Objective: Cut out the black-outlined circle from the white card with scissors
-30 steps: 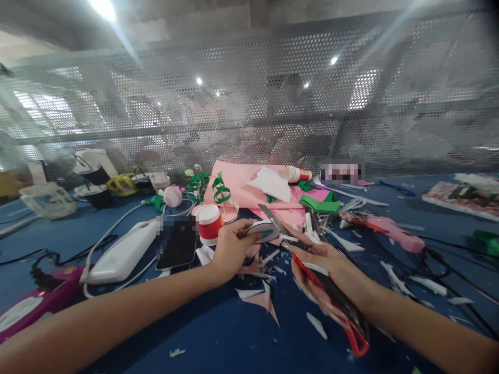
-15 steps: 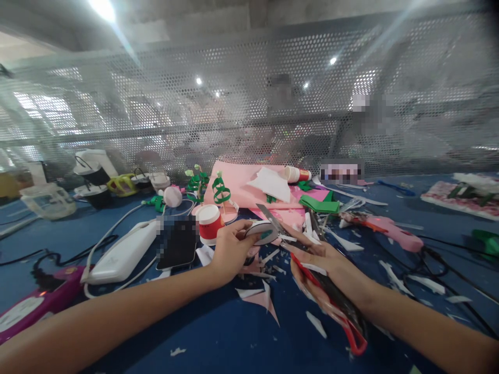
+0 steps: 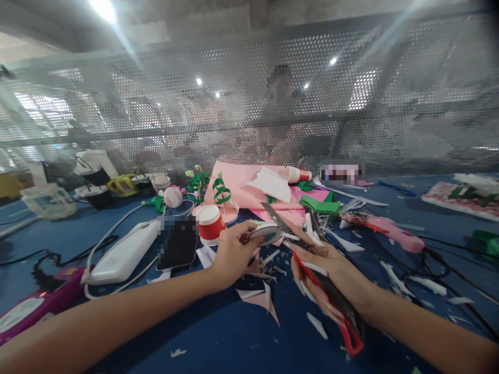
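Observation:
Between the fingers of my left hand (image 3: pixel 234 252) is a small white oval piece (image 3: pixel 267 235) with a dark rim and a greenish patch; its material is hard to tell. My right hand (image 3: pixel 331 267) grips a pair of scissors (image 3: pixel 343 306) with red and black handles. The scissor blades reach up and left, beside the right edge of the white piece. Pink and white paper scraps (image 3: pixel 260 300) lie on the table under both hands. A red and white paper cup (image 3: pixel 209 224) stands upside down just beyond my left hand.
To the left lie a black phone (image 3: pixel 177 243), a white power bank (image 3: pixel 121 254) and a purple power strip (image 3: pixel 47 296) with cables. Pink paper (image 3: pixel 234 184) and green craft spirals (image 3: pixel 221 191) stand behind. A pink glue gun (image 3: pixel 393 234) lies right. Perforated metal panels (image 3: pixel 234 104) close off the back.
The white oval piece and my left hand have shifted slightly to the right. The scissors have turned a little, their handle end moving slightly left. Everything on the table stays put.

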Motion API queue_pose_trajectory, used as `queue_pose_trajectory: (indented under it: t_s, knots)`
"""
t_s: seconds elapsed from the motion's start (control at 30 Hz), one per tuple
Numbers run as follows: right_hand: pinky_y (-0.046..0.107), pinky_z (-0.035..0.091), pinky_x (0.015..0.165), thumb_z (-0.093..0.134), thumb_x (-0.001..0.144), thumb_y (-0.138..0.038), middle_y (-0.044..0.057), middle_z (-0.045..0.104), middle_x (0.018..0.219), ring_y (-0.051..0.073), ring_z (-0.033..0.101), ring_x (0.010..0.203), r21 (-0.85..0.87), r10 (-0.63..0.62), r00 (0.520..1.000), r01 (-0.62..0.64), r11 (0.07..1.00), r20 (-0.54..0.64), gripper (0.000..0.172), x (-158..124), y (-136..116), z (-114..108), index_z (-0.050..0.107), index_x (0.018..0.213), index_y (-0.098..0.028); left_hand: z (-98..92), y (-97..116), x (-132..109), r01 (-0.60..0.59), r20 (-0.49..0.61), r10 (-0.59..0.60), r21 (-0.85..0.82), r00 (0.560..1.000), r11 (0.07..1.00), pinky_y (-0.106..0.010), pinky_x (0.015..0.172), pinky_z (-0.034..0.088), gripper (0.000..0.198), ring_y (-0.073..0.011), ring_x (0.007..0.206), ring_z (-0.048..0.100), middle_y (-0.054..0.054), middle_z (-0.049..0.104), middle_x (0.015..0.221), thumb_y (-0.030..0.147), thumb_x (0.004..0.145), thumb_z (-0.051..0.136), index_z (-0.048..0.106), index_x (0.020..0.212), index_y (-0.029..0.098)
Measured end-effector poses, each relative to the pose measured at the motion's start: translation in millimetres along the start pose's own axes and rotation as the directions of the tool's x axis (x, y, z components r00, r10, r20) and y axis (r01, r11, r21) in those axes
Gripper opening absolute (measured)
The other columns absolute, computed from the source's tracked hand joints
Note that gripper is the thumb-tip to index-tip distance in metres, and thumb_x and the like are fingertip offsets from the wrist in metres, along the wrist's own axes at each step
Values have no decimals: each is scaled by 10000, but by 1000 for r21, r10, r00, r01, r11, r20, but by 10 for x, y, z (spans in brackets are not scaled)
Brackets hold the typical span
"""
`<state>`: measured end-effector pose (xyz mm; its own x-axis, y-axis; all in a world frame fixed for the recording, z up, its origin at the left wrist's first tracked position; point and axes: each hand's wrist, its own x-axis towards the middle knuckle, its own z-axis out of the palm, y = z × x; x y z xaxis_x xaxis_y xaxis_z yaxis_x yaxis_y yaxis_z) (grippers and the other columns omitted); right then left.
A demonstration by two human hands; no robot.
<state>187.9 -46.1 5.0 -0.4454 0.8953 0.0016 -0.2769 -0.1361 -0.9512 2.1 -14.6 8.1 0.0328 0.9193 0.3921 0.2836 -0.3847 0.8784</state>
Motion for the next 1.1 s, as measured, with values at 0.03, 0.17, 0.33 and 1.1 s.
queue_pose_trajectory:
  t_s: [0.03,0.17,0.33,1.1]
  knots:
    - [158,382,260,555,813,-325,-37,614,567,63,438,268,-1,2,1000,-2,1000,4,792,-2,-7,4,79,1445,-285,-1,-3,2,-4,13,4,4,1000,1000,-238,596,485,90,-148,668,623,1,681,687,208,684,620,673,757,195]
    - [160,379,249,553,811,-341,-42,598,554,65,432,259,4,23,1000,-23,1000,1,778,-11,-34,23,104,1443,-285,-10,-25,12,-5,54,5,6,999,1000,-241,608,487,126,-150,694,624,-6,687,729,228,712,601,673,809,194]
    - [154,365,248,542,820,-327,-27,602,547,66,438,252,-21,24,999,-23,1000,48,713,-9,-39,22,188,1435,-253,-9,-27,14,-25,72,25,3,997,1000,-239,651,481,125,-147,719,624,-7,693,763,217,715,605,672,818,192]
    - [138,360,262,546,823,-301,-19,624,521,71,472,258,-3,27,996,-27,1000,81,754,-6,-59,50,127,1446,-230,-11,-33,-19,-115,90,104,121,990,986,-232,578,428,78,-121,619,547,-8,637,685,204,721,588,653,726,160]
